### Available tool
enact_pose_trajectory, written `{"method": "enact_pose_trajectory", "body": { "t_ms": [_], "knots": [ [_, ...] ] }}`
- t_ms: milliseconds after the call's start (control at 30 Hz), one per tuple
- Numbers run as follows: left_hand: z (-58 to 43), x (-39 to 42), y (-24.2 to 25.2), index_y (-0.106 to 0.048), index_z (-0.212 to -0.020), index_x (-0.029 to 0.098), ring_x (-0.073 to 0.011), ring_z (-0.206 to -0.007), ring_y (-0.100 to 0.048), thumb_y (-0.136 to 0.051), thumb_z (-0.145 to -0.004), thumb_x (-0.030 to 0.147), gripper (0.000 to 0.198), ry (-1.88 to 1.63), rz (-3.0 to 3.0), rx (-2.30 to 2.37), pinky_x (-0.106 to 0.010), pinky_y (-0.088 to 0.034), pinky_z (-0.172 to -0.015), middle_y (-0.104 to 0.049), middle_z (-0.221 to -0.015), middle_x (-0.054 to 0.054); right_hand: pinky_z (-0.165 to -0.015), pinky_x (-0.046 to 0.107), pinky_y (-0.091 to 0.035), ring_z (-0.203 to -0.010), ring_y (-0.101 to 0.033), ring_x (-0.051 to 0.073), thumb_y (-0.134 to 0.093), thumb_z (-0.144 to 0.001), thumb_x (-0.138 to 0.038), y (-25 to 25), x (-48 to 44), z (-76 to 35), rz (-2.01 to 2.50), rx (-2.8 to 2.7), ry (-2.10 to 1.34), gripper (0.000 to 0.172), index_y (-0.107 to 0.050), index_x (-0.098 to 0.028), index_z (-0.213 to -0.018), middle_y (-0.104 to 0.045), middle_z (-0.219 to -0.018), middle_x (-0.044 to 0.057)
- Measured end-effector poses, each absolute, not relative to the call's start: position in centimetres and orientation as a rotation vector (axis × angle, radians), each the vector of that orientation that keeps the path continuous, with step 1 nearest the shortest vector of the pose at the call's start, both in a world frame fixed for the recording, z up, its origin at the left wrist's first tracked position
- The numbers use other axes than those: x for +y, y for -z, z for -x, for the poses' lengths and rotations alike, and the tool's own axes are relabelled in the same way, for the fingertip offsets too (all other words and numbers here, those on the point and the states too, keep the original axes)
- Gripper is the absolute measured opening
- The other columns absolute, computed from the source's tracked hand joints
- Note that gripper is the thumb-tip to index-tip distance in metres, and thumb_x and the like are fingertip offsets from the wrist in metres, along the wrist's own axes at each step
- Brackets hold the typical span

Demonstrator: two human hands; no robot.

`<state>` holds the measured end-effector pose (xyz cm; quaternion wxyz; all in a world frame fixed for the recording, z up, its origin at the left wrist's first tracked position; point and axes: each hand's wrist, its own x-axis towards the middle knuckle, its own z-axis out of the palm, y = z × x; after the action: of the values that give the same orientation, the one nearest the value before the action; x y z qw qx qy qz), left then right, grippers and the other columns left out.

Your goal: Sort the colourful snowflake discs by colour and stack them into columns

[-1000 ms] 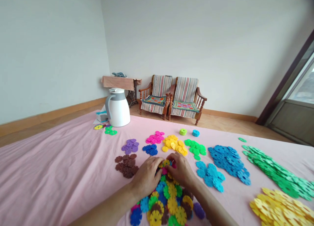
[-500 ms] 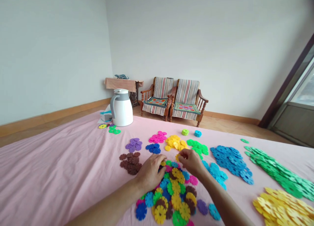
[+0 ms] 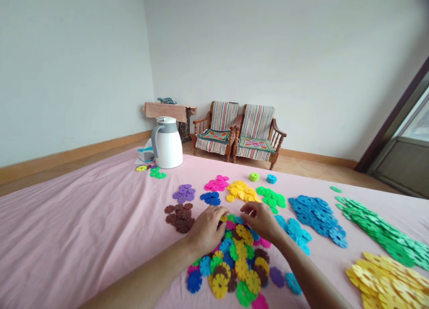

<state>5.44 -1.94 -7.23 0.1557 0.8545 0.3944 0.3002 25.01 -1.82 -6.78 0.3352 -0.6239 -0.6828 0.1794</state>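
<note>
My left hand [image 3: 208,228] rests at the left edge of a mixed pile of notched plastic snowflake discs [image 3: 240,266]. Between its thumb and curled fingers a yellow snowflake disc [image 3: 224,218] shows in part. Just across the far end of the pile, my right hand [image 3: 260,218] hovers with bent fingers slightly apart, and no disc shows in it. Beyond the hands lie small single-colour heaps: yellow discs [image 3: 241,191], dark blue discs [image 3: 211,198], pink discs [image 3: 217,183] and green discs [image 3: 271,197]. Brown discs [image 3: 180,218] lie beside my left hand.
Purple discs [image 3: 184,193] and a white jug [image 3: 168,144] stand to the left on the pink cloth [image 3: 83,219]. Rightward lie light blue discs [image 3: 296,233], blue discs [image 3: 317,217], a long green heap [image 3: 378,230] and a large yellow heap [image 3: 389,280]. Two chairs [image 3: 256,130] stand beyond.
My right hand has drawn slightly toward my left, its fingers loosened; the yellow disc seen at its fingertips no longer shows there. My left hand stays by the pile. The view has shifted slightly.
</note>
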Motion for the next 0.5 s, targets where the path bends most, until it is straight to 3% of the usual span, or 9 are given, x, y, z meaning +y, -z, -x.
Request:
{"method": "enact_pose_trajectory", "body": {
  "t_ms": [167,300,500],
  "knots": [
    [-5.4,-2.0,7.0,-0.057,-0.106,0.02,-0.0194,-0.101,-0.054,-0.048,-0.078,0.007,0.032,-0.864,-2.462,1.143,-0.033,-0.043,-0.091,-0.062,-0.103,-0.004,-0.061,0.025,-0.044,-0.065,-0.057,0.014,-0.057,-0.069,-0.024,6.9,-2.0,-24.5,1.623,-1.882,-0.455,0.016,-0.069,-0.019,-0.077,-0.065,-0.075,0.003],
    [-5.4,-2.0,6.7,-0.058,-0.101,0.02,-0.0193,-0.097,-0.055,-0.045,-0.079,0.007,0.029,-0.848,-2.484,1.112,-0.033,-0.044,-0.089,-0.063,-0.097,-0.004,-0.06,0.024,-0.043,-0.065,-0.055,0.013,-0.061,-0.066,-0.022,6.1,-2.5,-24.5,1.565,-1.993,-0.507,0.007,-0.064,-0.018,-0.071,-0.061,-0.072,0.002],
    [-5.3,-2.0,6.9,-0.059,-0.101,0.019,-0.0198,-0.099,-0.054,-0.047,-0.075,0.005,0.032,-0.829,-2.486,1.127,-0.033,-0.042,-0.09,-0.062,-0.1,-0.004,-0.058,0.023,-0.04,-0.068,-0.052,0.013,-0.066,-0.063,-0.025,5.1,-3.5,-25.0,1.511,-2.147,-0.579,0.014,-0.063,-0.02,-0.077,-0.059,-0.074,0.0]
  ]
}}
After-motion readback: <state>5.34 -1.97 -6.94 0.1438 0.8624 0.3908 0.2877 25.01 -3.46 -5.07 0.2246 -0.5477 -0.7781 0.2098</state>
